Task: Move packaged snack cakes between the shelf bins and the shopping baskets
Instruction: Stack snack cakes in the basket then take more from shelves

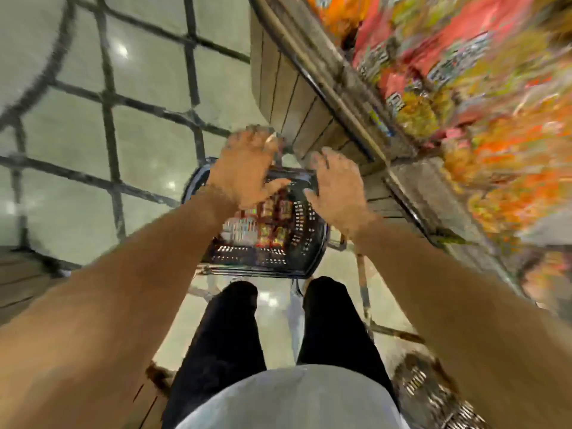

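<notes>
Both hands reach out over a black shopping basket (306, 243). The left hand (247, 165) and the right hand (337, 187) have their fingers spread and hold nothing. Snack cake packs (269, 221) lie in the basket just below the hands, and the shelf bins (464, 97) sit off beside the right hand.

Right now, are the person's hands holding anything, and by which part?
Nothing that I can see. The left hand and right hand hover spread-fingered over the black basket, which holds snack packs; motion blur hides any contact.
</notes>
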